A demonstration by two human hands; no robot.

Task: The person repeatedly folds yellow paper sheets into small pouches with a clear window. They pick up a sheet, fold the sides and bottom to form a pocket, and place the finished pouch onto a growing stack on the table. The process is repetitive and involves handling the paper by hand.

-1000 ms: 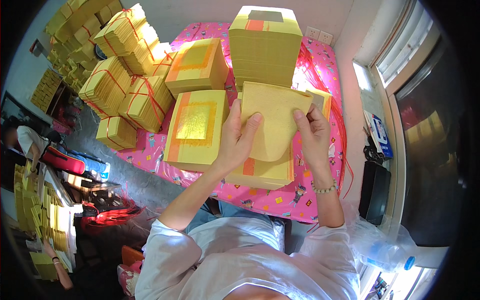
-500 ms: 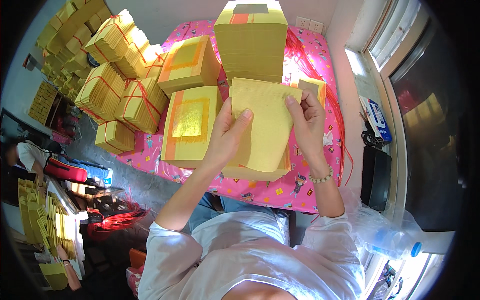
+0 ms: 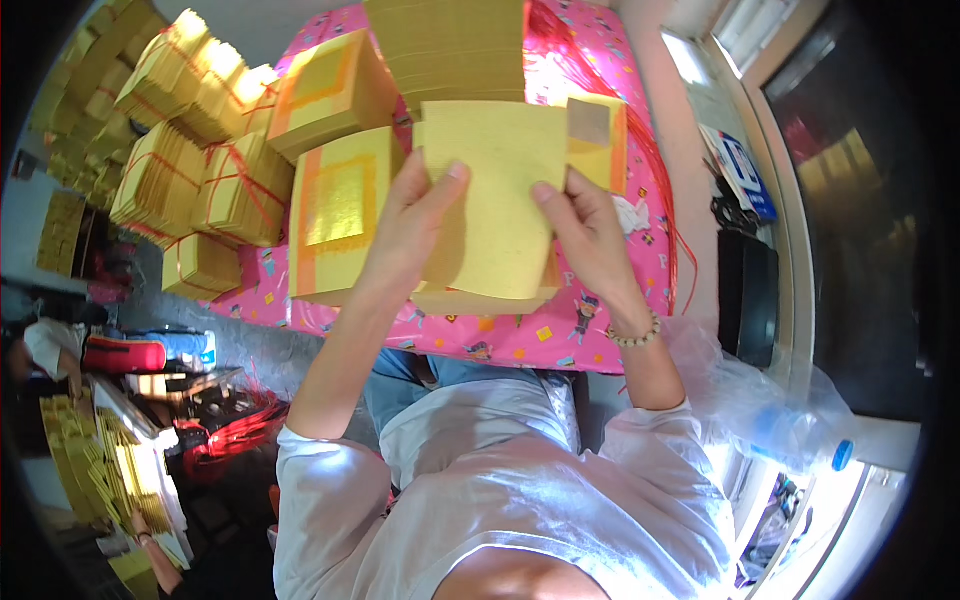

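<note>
Between my two hands I hold a yellow paper sheet [image 3: 497, 190] upright; whether it is one sheet or several I cannot tell. My left hand [image 3: 412, 215] grips its left edge, thumb on the face toward me. My right hand [image 3: 592, 228], with a beaded bracelet on the wrist, pinches the right edge. Below and behind the sheet lies a paper stack [image 3: 490, 302], mostly hidden. Left of my left hand stands a stack with a gold foil square [image 3: 342, 207] and an orange band. A tall yellow stack [image 3: 450, 50] rises just beyond the sheet.
A pink patterned cover [image 3: 440, 340] lies over the table. Bundles tied with red string [image 3: 243, 195] stand at the left, red strands [image 3: 660, 165] along the right edge. A plastic bag with a blue-capped bottle [image 3: 800, 430] is at lower right. Another person's hand [image 3: 145, 530] shows at lower left.
My view has shifted, so the table sits higher and further left in the picture. My right hand has moved lower on the sheet's right edge, and the sheet's upper right corner shows free.
</note>
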